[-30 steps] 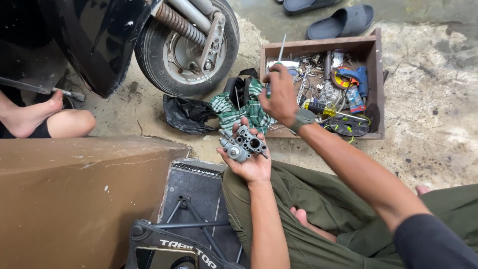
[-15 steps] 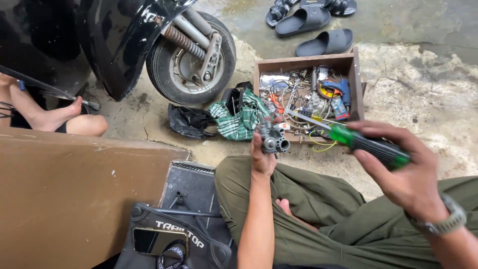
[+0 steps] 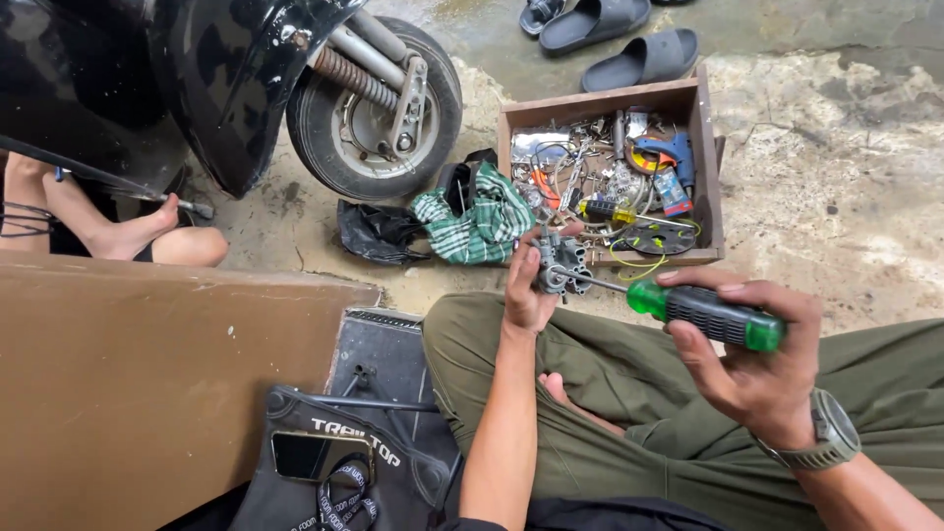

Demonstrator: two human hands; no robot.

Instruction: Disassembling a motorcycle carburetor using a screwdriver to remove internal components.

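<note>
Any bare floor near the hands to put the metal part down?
Yes: bare concrete right of the wooden box, and a strip between the wheel and the brown board. Crowded: the box, and the rags beside it. The left hand grips the metal part.

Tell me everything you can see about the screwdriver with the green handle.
The screwdriver has a translucent green handle with a black ribbed sleeve around its middle, and a thin bare metal shaft. It lies almost level, tilted slightly up to the left. The right hand holds the handle, with the fingers wrapped over its top and the thumb below. The shaft tip meets the small grey metal engine part held up in the left hand, in front of the wooden box of tools.
</note>
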